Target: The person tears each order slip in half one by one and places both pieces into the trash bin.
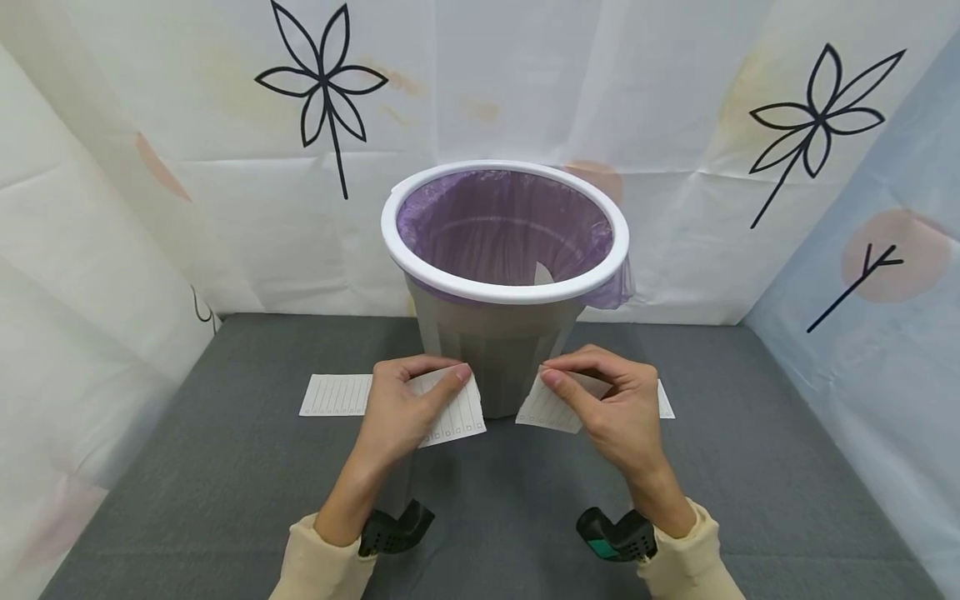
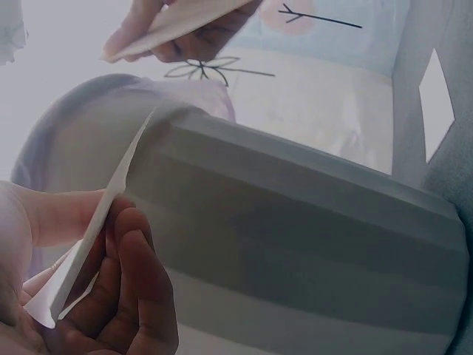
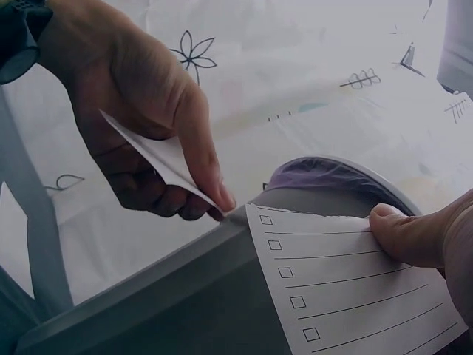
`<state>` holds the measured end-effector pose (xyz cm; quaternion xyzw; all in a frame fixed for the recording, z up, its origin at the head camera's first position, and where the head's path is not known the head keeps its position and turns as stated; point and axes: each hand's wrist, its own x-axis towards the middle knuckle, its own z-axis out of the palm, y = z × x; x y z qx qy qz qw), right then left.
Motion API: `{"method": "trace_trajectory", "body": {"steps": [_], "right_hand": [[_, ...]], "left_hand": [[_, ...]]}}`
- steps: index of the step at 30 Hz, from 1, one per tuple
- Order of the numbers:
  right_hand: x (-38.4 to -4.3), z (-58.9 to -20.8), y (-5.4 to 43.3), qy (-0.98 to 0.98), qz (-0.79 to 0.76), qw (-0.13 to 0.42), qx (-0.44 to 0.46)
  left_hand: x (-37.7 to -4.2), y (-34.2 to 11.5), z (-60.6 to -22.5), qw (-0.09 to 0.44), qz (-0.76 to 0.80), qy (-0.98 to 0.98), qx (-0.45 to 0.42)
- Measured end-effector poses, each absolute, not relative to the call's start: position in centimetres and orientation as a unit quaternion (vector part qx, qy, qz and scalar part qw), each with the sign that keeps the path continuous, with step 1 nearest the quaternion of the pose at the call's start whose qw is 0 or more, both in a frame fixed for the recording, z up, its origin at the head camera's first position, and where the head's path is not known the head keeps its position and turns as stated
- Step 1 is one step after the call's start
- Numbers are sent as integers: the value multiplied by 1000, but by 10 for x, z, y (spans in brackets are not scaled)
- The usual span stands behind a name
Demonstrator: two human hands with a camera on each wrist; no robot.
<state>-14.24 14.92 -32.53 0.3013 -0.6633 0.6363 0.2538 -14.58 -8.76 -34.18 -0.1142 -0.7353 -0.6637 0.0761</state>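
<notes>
My left hand pinches a piece of lined white paper between thumb and fingers. To its right, my right hand pinches another lined piece, whose inner edge looks rough. A gap separates the two pieces, both held in front of the trash bin. Small checkboxes run down one side of the right-hand piece in the right wrist view. From the left wrist, the left-hand piece is seen nearly edge-on, with the thumb on one face and the fingers curled behind.
A purple liner fills the bin under its white rim, and a white scrap shows inside. On the grey table lie a lined paper strip at left and another white paper at right, partly hidden by my hands.
</notes>
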Motion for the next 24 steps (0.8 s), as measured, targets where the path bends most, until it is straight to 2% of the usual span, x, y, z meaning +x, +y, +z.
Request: {"method": "trace_trajectory", "body": {"steps": [16, 19, 24], "right_hand": [[-146, -307, 174, -663, 636, 274, 283], [-149, -299, 180, -667, 630, 279, 285], [-155, -277, 189, -662, 637, 278, 280]], "left_hand": [[-129, -93, -318, 87, -684, -714, -121], [-130, -96, -311, 101, -691, -705, -122], [-137, -104, -288, 154, -684, -700, -138]]}}
